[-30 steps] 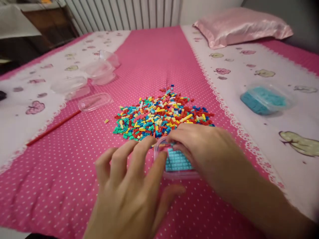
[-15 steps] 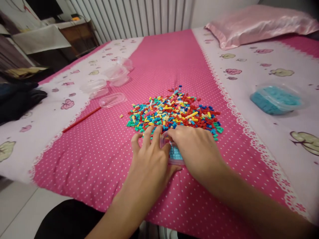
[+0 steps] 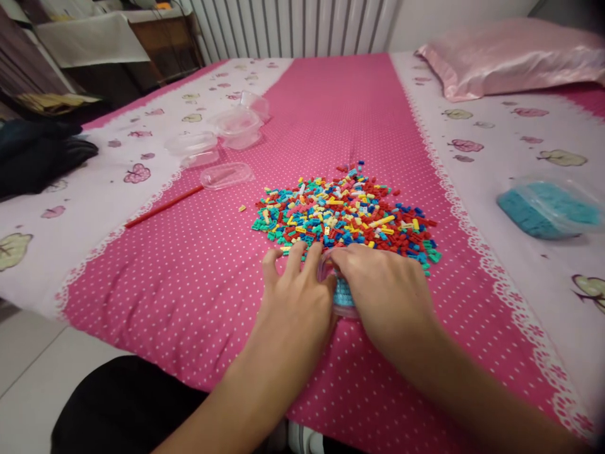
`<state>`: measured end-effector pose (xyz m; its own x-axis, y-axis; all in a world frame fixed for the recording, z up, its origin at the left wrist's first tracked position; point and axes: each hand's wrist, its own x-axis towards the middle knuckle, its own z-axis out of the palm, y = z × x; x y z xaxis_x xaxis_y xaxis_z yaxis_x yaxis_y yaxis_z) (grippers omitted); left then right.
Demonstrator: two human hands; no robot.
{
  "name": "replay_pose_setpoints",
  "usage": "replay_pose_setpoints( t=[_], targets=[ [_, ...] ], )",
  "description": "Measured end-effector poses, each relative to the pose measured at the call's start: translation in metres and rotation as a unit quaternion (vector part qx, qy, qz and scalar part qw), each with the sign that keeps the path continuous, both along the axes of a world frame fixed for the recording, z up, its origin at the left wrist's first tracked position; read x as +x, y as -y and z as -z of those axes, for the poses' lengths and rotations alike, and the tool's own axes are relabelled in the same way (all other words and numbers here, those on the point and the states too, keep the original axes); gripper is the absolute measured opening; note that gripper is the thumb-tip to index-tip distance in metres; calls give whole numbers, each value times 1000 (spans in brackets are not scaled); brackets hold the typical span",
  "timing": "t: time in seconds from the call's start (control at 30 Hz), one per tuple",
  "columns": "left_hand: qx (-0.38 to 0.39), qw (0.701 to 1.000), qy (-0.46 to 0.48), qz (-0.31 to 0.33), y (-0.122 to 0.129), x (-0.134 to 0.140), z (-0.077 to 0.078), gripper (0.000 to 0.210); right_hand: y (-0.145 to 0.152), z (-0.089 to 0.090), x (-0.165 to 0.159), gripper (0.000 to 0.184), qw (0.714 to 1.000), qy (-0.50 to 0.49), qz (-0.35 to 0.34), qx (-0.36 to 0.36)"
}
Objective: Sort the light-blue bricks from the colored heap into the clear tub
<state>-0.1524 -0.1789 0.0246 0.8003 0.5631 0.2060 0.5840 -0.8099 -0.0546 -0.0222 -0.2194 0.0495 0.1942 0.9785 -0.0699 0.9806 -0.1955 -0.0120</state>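
Just in front of the brick pile, a small clear plastic container [image 3: 347,311] with light-blue bricks [image 3: 343,293] inside sits between my hands on the bed. My left hand [image 3: 295,302] grips its left side with the thumb side, while the other fingers reach forward, apart, towards the pile. Bent over the container from the right is my right hand [image 3: 387,280], fingers curled in at its far rim. Its fingertips are mostly hidden, so what they pinch does not show. The heap of small multicoloured toy bricks [image 3: 340,214] lies just beyond both hands.
Several empty clear containers [image 3: 236,121] lie at the back left, near a clear lid-like piece [image 3: 227,175] and a red stick [image 3: 165,206]. A container of blue pieces [image 3: 551,208] stands at the right. A pink pillow [image 3: 515,57] lies behind it.
The whole view has shifted, so the bed and its things appear further right. Both hands keep nearly the same pose at the container; the left thumb is now less visible.
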Motion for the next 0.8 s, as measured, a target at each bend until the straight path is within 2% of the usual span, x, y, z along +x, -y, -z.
replay_pose_setpoints(
  t=[0.43,0.63,0.8],
  targets=[
    [-19,1000,0,-9,4,0,0,25,0,-5,-1,41,999,-3,-13,-52],
    [-18,1000,11,-15,4,0,4,23,2,-9,5,33,997,30,3,-70],
    [-19,1000,12,-16,3,0,3,22,0,-7,12,29,996,62,-28,-59]
  ],
)
